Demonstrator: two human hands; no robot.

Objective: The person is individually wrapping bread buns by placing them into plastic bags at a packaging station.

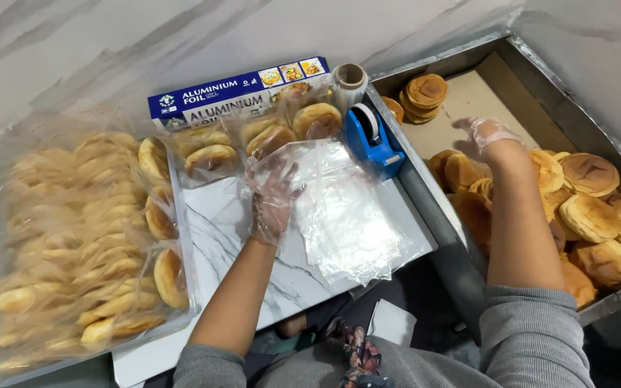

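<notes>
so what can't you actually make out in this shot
- Head view: the bagged buns on the left are blurred by plastic, so they cannot be counted.
- The metal tray of loose buns runs behind the right forearm and off the right edge.
- The blue tape dispenser hides the far edge of the clear bags.
- What the left hand presses under its palm is hidden.
- The right hand hovers; no contact is visible.
</notes>
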